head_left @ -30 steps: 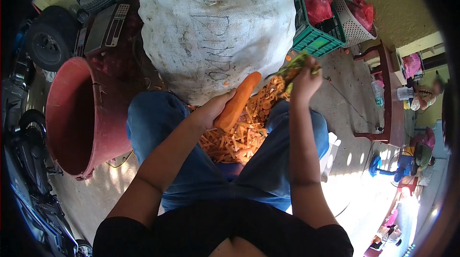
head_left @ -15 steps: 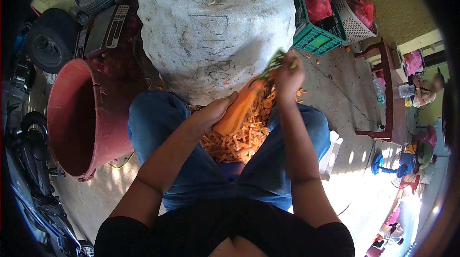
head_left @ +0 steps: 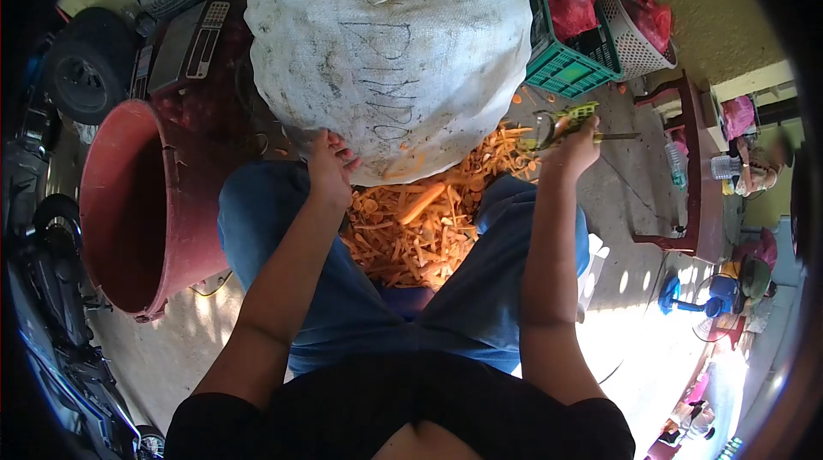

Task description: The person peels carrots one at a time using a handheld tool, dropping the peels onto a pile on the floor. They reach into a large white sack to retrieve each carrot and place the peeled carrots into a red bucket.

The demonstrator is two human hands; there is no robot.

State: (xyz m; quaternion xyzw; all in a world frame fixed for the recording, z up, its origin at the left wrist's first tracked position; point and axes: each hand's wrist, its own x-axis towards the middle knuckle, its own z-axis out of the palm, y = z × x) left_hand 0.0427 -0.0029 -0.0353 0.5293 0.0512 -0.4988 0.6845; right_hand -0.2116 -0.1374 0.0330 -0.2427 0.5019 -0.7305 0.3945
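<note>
My left hand is held in front of the sack, fingers loosely curled and apart, with nothing in them. My right hand grips a green slotted hand slicer, held to the right of the pile. A thin bar sticks out rightward past that hand; what it is I cannot make out. Between my knees lies a heap of cut carrot pieces, sticks and round slices mixed. On top of it rests one thicker carrot piece. The vessel under the heap is mostly hidden.
A big white woven sack with orange roots at its mouth stands ahead. To the left are a tipped red barrel, a scale and a tyre. At the right are a green crate, a white basket and a wooden table.
My left hand has let go of the large carrot and moved up and left. My right hand has swung right and down with the slicer. A thick carrot piece now shows on the heap.
</note>
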